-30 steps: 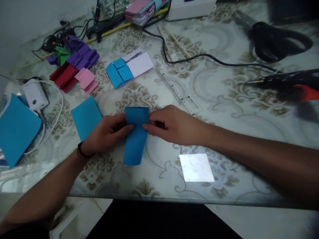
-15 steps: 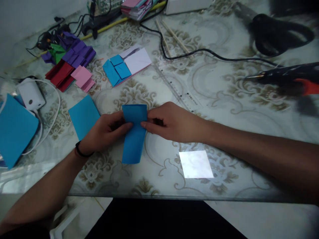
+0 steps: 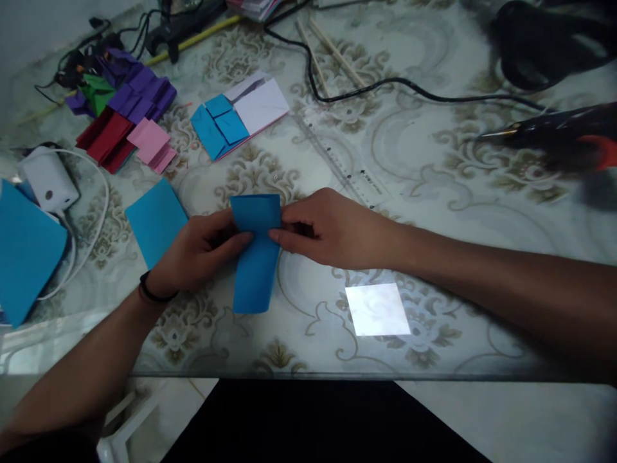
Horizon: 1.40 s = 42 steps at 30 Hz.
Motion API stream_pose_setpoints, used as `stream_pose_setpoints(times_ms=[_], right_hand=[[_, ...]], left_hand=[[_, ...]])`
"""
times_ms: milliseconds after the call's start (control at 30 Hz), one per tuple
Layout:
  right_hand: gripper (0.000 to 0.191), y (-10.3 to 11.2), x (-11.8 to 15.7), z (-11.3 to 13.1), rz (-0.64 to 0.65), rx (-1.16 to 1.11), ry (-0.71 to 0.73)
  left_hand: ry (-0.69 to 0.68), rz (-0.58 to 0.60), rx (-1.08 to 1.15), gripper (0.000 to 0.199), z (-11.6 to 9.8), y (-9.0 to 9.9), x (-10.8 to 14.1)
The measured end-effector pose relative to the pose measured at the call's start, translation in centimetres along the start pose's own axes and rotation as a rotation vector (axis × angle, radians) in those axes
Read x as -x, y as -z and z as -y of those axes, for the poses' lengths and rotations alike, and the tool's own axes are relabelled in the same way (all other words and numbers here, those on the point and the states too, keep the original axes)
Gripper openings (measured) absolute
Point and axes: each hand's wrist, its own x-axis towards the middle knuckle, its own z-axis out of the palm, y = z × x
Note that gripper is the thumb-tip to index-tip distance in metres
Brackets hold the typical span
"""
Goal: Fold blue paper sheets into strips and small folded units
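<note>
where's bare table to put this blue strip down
Free: the table between the ruler and glue gun, and the near edge below the left hand. Crowded: far left, around the folded papers and charger.

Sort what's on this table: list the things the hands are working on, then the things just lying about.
In hand:
left hand
right hand
blue folded strip, pinched from both sides

Lying about:
blue sheet
clear ruler
glue gun
red, purple and pink folded papers
white charger
</note>
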Motion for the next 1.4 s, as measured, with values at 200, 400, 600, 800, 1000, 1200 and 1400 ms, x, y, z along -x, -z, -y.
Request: stream_pose_setpoints(times_ms=[200, 400, 600, 800, 1000, 1200, 1400], right_hand=[[0.038, -0.05, 0.0, -0.03, -0.005, -0.006, -0.001], [0.039, -0.03, 0.04, -0.04, -0.009, -0.006, 0.004], [0.039, -0.05, -0.01, 0.05, -0.019, 0.003, 0.005], [0.038, -0.03, 0.03, 0.03, -0.014, -0.002, 0.004], [0.038, 0.0, 0.03, 0.02, -0.006, 0.016, 0.001], [0.036, 0.07, 0.04, 0.13, -0.004, 0.022, 0.009], [0.035, 0.09, 0.14, 0.05, 0.011, 0.046, 0.0]], left_hand=[[-0.014, 0.001, -0.006, 0.028, 0.13, 0.06, 0.06], [-0.039, -0.001, 0.0, 0.026, 0.11, 0.04, -0.04], [-0.017, -0.009, 0.001, 0.026, -0.09, -0.03, -0.04], [-0.009, 0.0, -0.007, 0.028, 0.07, 0.03, -0.06], [-0.003, 0.001, -0.025, 0.029, 0.16, 0.06, 0.06], [-0.074, 0.003, 0.006, 0.023, 0.37, 0.07, -0.1], [-0.108, -0.014, -0.012, 0.018, 0.75, -0.02, -0.08]])
